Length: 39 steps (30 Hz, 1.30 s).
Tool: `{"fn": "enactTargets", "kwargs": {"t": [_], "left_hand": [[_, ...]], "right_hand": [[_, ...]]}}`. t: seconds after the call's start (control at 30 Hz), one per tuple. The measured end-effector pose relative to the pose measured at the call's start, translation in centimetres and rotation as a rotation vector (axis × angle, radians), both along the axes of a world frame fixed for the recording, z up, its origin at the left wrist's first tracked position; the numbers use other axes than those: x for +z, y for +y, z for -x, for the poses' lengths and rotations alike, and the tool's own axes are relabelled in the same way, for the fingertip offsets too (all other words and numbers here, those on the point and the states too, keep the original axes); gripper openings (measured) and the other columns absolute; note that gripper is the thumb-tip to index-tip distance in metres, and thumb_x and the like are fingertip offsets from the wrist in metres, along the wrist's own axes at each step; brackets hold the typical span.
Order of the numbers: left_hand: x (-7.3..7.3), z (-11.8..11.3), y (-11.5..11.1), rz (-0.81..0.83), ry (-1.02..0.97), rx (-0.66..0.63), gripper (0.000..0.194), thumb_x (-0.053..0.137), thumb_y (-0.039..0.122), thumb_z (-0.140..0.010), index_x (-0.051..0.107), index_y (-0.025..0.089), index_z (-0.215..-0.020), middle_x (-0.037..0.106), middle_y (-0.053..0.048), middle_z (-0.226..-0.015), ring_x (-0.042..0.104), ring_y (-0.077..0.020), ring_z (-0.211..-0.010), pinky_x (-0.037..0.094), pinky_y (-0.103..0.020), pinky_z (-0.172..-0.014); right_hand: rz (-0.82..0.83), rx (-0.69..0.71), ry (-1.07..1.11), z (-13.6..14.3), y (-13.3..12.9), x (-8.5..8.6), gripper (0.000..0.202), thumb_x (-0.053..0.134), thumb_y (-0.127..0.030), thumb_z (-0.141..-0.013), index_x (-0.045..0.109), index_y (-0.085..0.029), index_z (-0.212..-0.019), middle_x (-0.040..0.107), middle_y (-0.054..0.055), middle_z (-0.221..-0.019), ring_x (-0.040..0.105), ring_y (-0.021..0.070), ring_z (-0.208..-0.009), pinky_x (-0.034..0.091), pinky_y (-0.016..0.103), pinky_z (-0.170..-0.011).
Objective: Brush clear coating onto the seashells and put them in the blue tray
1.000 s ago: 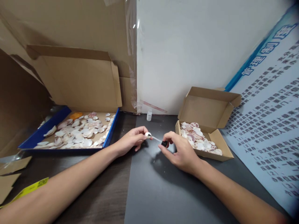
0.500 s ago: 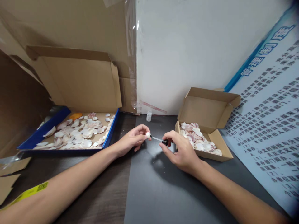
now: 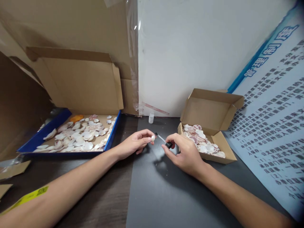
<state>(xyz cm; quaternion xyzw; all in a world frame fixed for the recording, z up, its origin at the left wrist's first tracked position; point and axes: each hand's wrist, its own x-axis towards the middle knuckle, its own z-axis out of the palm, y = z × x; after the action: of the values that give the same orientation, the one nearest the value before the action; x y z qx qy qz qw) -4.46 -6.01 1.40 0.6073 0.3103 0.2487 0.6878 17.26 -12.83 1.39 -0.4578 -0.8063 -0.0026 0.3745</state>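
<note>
A small white shell [image 3: 153, 138] is pinched between the thumb and fingers of my left hand [image 3: 138, 141]. My right hand [image 3: 184, 152] grips the black cap of a small brush applicator [image 3: 168, 145], whose thin pale stem points up and left. Its dark brush tip is close to the shell and looks slightly apart from it. Beyond my hands, a small clear bottle [image 3: 151, 118] with a white label stands upright near the white wall panel.
To the left lies an open blue-edged box [image 3: 109, 139] full of loose shells [image 3: 86, 136]. A smaller open cardboard box [image 3: 229, 152] with more shells [image 3: 201, 141] stands on the right, beside a printed poster [image 3: 268, 117]. Dark grey mat [image 3: 152, 196] lies under my hands.
The brush tip has moved off the shell and tilted upward. My left hand has turned the shell a little. The bottle and boxes stay in place.
</note>
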Motion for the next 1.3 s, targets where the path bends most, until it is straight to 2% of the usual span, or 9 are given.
{"fn": "enactTargets", "kwargs": {"t": [0.13,0.27,0.4,0.53,0.67,0.83,0.97,1.13,1.3], "left_hand": [[-0.07,0.07,0.07,0.019,-0.004,-0.007,0.029,0.062,0.04,-0.087,0.056,0.019,-0.106,0.058,0.001,-0.086,0.026,-0.0022,-0.046,0.03,-0.017,-0.042],[-0.19,0.09,0.17,0.037,-0.009,-0.001,0.027,0.061,0.038,-0.087,0.056,0.019,-0.105,0.057,0.002,-0.085,0.027,-0.0026,-0.046,0.03,-0.016,-0.041],[-0.3,0.08,0.19,0.047,-0.036,0.009,0.026,0.062,0.035,-0.085,0.053,0.02,-0.105,0.057,0.002,-0.085,0.025,-0.0024,-0.045,0.03,-0.016,-0.04],[-0.42,0.04,0.14,0.044,-0.061,0.032,0.021,0.063,0.034,-0.085,0.049,0.02,-0.094,0.059,0.003,-0.085,0.025,-0.0026,-0.046,0.031,-0.015,-0.039],[-0.49,0.05,0.16,0.045,-0.061,0.022,0.02,0.062,0.032,-0.085,0.05,0.018,-0.093,0.061,0.002,-0.085,0.027,-0.0024,-0.046,0.033,-0.015,-0.04],[-0.49,0.01,0.21,0.017,-0.038,0.02,0.023,0.061,0.038,-0.088,0.052,0.018,-0.094,0.063,0.0,-0.089,0.03,-0.0025,-0.046,0.033,-0.016,-0.04],[-0.54,-0.1,0.27,0.017,-0.026,0.014,0.026,0.06,0.042,-0.089,0.053,0.017,-0.094,0.062,0.001,-0.083,0.029,-0.0024,-0.045,0.032,-0.016,-0.04],[-0.66,-0.15,0.37,0.005,-0.006,0.009,0.031,0.061,0.046,-0.089,0.055,0.016,-0.093,0.058,0.003,-0.075,0.029,-0.0022,-0.043,0.031,-0.016,-0.04],[-0.86,0.0,0.44,0.001,0.001,0.004,0.035,0.06,0.05,-0.088,0.054,0.015,-0.092,0.057,0.003,-0.072,0.03,-0.0027,-0.044,0.032,-0.016,-0.04]], "right_hand": [[-0.002,0.088,0.024,0.0,-0.04,0.02,0.008,0.059,-0.028,-0.094,0.057,-0.021,-0.094,0.061,0.001,-0.075,0.058,0.0153,-0.065,0.044,0.029,-0.065],[0.002,0.012,0.014,-0.03,-0.02,0.09,0.006,0.06,-0.026,-0.092,0.058,-0.02,-0.093,0.06,0.001,-0.074,0.057,0.0155,-0.065,0.044,0.029,-0.065],[0.017,0.077,0.002,-0.05,0.05,0.01,0.008,0.059,-0.028,-0.094,0.059,-0.02,-0.094,0.06,0.0,-0.075,0.057,0.0153,-0.066,0.044,0.029,-0.065],[0.041,-0.025,-0.021,-0.09,0.2,-0.11,0.008,0.06,-0.027,-0.092,0.059,-0.02,-0.094,0.062,0.001,-0.077,0.059,0.0159,-0.067,0.044,0.029,-0.065],[0.034,0.051,-0.004,-0.11,0.22,-0.03,0.01,0.059,-0.03,-0.094,0.06,-0.02,-0.095,0.062,0.001,-0.077,0.058,0.0152,-0.067,0.045,0.029,-0.065],[0.034,-0.015,-0.005,-0.24,0.29,-0.04,0.008,0.059,-0.028,-0.094,0.061,-0.02,-0.097,0.062,0.002,-0.08,0.058,0.0158,-0.069,0.045,0.029,-0.065],[0.027,0.092,0.025,-0.23,0.2,-0.06,0.008,0.057,-0.027,-0.096,0.061,-0.02,-0.098,0.061,0.002,-0.082,0.057,0.0143,-0.067,0.045,0.028,-0.065],[0.033,-0.011,-0.001,-0.19,0.23,0.09,0.006,0.057,-0.024,-0.095,0.061,-0.02,-0.096,0.06,0.002,-0.08,0.057,0.0159,-0.069,0.046,0.03,-0.067],[0.03,0.069,0.022,-0.14,0.22,0.09,0.006,0.057,-0.024,-0.095,0.06,-0.02,-0.099,0.062,0.003,-0.084,0.059,0.0166,-0.073,0.045,0.031,-0.069]]}}
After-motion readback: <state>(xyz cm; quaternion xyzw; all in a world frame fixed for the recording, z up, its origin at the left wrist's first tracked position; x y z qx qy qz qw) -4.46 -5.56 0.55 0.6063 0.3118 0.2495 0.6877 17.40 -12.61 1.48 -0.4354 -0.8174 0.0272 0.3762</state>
